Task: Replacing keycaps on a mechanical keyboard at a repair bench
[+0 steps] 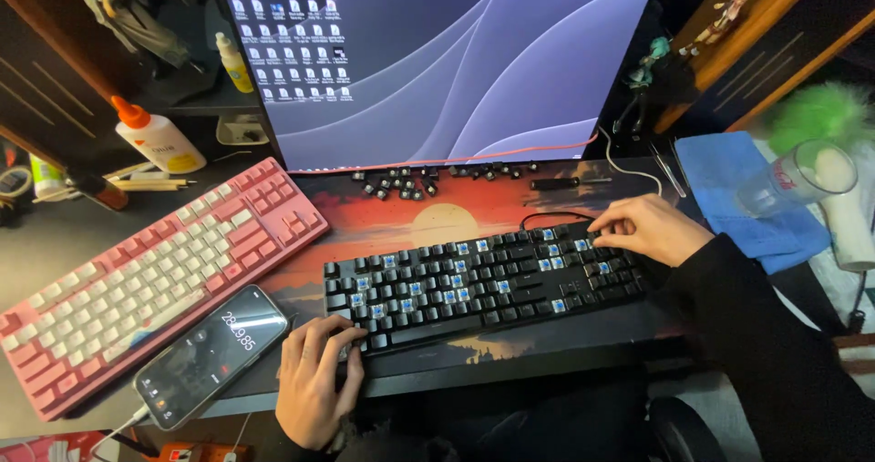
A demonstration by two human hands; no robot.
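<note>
A black keyboard (483, 284) lies on a sunset-pattern desk mat (437, 216), with several keycaps off and blue switches showing. My left hand (314, 380) rests flat on the keyboard's near left corner, fingers spread, holding nothing. My right hand (647, 228) sits at the keyboard's far right corner, fingertips curled down onto the keys there; whether they pinch a keycap is hidden. Loose black keycaps (401, 185) lie scattered on the mat under the monitor.
A monitor (437, 61) stands behind. A pink keyboard (146, 275) and a plugged-in phone (211, 353) lie at left. Glue bottles (159, 138) stand at back left. A blue cloth (738, 198), a clear cup (797, 179) and tweezers (668, 172) are at right.
</note>
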